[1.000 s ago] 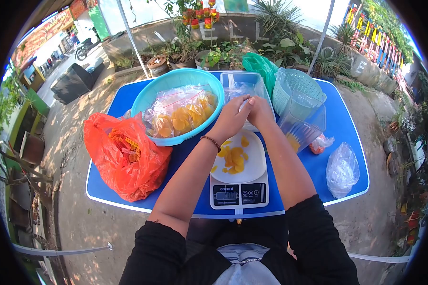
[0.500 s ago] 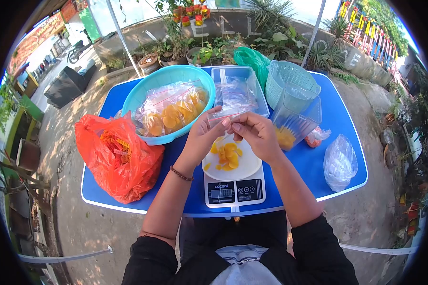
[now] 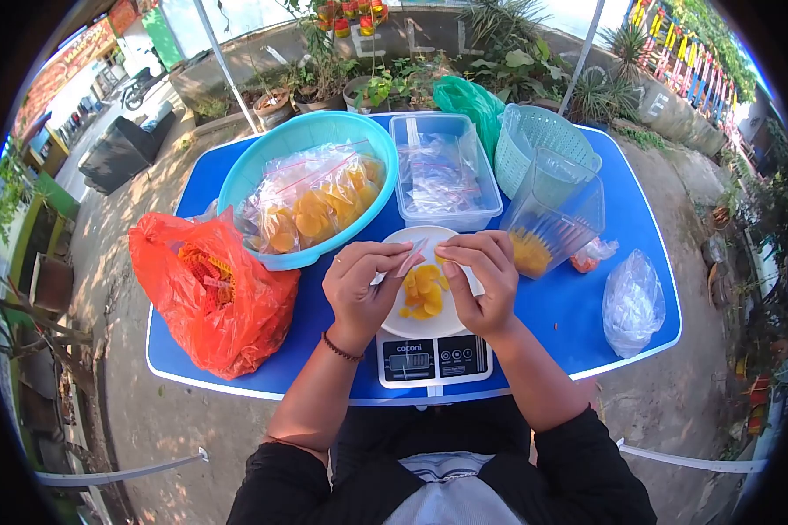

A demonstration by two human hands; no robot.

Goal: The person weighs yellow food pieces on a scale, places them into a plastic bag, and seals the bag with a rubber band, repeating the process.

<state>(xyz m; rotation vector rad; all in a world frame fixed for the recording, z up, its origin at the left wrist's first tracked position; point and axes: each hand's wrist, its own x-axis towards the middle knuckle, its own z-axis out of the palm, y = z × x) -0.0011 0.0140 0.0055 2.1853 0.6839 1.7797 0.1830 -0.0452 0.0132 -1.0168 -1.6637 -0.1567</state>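
Observation:
My left hand (image 3: pixel 363 284) is closed in a pinch on a small clear zip bag (image 3: pixel 416 255) with a pinkish strip, above the left side of a white plate (image 3: pixel 397 325). My right hand (image 3: pixel 488 284) is closed over the plate's right side, with a yellow slice (image 3: pixel 441 260) showing at its fingertips. Both hands' fingertips are apart from each other. More thin yellow slices (image 3: pixel 424 296) lie heaped on the plate. Under the plate stands a white kitchen scale (image 3: pixel 436 376) with a black panel and a lit display.
Filled zip bags (image 3: pixel 315 197) lie in a turquoise basin (image 3: pixel 236 188). Flat clear bags (image 3: pixel 442 184) fill a clear tub (image 3: pixel 490 206). Rightward are a pale basket (image 3: pixel 578 153), a tilted clear container (image 3: pixel 569 219) and a knotted plastic bag (image 3: pixel 633 306). An orange-red bag (image 3: pixel 236 328) sits left.
My hands were together at the bag over the back of the plate. They have moved apart and nearer to me; the bag is now in my left hand, a yellow slice in my right.

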